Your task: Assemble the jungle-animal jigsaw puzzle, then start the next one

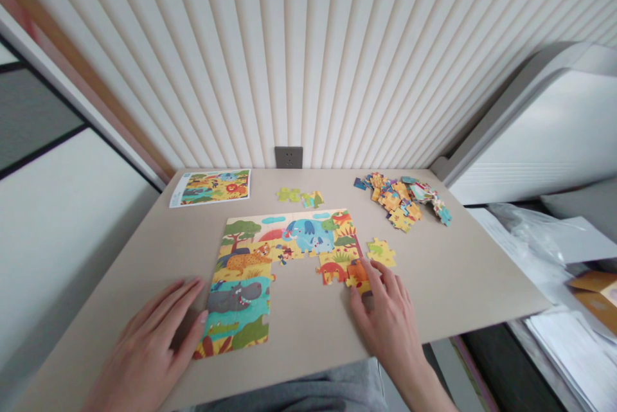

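Observation:
A partly joined jigsaw puzzle [245,264] lies on the table, with a leopard, a hippo, elephants and trees on it. Its lower middle and lower right show bare tabletop. My left hand [154,341] rests by the puzzle's left edge, fingers stretched out and holding nothing. At the right side, my right hand [385,309] has its thumb and index finger around an orange and yellow puzzle piece [357,272], partly hidden by the fingers. That piece touches a piece with a red lion's mane [331,272]. A loose yellow piece [381,251] lies just beyond the right hand.
A heap of loose pieces [393,197] lies at the back right. Several green-yellow pieces [289,194] lie behind the puzzle. The printed reference picture [211,188] is at the back left. A pleated wall with a socket [289,157] borders the table [472,290]; papers [569,348] sit right.

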`<state>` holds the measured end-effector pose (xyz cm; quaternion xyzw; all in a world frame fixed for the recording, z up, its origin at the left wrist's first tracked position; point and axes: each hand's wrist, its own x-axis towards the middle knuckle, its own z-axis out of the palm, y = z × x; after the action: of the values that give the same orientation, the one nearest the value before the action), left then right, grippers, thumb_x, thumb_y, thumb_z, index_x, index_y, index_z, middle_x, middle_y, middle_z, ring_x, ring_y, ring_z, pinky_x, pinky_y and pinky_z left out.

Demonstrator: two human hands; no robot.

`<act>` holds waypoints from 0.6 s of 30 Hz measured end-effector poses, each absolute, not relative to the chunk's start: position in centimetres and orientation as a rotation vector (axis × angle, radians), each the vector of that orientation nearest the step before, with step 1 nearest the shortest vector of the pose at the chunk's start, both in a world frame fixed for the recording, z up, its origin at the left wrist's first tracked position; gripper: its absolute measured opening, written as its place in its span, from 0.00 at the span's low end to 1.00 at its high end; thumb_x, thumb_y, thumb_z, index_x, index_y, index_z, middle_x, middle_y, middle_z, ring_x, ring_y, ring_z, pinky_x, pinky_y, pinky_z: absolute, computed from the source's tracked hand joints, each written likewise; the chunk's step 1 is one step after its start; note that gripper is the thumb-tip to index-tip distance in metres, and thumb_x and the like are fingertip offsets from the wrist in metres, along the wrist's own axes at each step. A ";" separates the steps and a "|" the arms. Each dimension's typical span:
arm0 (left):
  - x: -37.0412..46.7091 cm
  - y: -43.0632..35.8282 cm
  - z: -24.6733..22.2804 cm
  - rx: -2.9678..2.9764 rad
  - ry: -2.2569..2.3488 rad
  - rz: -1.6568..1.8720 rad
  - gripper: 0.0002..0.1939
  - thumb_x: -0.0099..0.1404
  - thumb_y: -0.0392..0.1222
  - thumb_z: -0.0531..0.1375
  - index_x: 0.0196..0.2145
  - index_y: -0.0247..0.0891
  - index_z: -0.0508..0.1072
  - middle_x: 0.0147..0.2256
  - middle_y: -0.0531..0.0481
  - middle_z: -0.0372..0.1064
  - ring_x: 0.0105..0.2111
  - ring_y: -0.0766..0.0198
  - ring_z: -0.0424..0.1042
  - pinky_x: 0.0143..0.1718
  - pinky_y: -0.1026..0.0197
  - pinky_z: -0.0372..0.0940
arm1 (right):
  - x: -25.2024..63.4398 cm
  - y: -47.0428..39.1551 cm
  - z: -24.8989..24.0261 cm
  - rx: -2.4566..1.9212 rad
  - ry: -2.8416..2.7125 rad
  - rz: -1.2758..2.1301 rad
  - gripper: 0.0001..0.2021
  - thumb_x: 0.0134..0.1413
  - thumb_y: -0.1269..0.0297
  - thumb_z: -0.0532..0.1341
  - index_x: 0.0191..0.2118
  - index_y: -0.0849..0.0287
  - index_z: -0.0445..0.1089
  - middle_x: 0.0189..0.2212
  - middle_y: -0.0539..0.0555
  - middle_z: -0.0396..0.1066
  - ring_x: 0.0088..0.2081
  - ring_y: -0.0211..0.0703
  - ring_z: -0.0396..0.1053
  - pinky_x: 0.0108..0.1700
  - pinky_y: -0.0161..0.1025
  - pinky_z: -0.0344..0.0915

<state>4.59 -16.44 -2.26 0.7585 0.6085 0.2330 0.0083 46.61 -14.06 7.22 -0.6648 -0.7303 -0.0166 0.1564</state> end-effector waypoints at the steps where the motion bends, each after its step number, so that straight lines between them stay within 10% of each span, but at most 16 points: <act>1: 4.6 -16.4 -2.2 2.371 1.899 0.733 0.31 0.74 0.55 0.56 0.70 0.48 0.61 0.64 0.44 0.69 0.63 0.44 0.69 0.66 0.42 0.62 | 46.7 -14.1 7.2 -1.904 -2.090 -0.049 0.27 0.69 0.58 0.59 0.70 0.52 0.59 0.59 0.62 0.69 0.54 0.59 0.70 0.54 0.57 0.72; 18: 4.8 -16.6 -1.8 2.370 1.905 0.678 0.30 0.74 0.55 0.57 0.70 0.46 0.62 0.66 0.43 0.67 0.65 0.45 0.68 0.66 0.43 0.63 | 47.8 -14.3 6.6 -1.875 -2.159 -0.119 0.31 0.71 0.47 0.58 0.73 0.49 0.57 0.61 0.63 0.69 0.54 0.59 0.73 0.52 0.56 0.73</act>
<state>4.81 -16.61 -1.79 0.7608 0.6114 0.2175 0.0130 47.76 -14.28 6.57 -0.6486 -0.7471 -0.0413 0.1393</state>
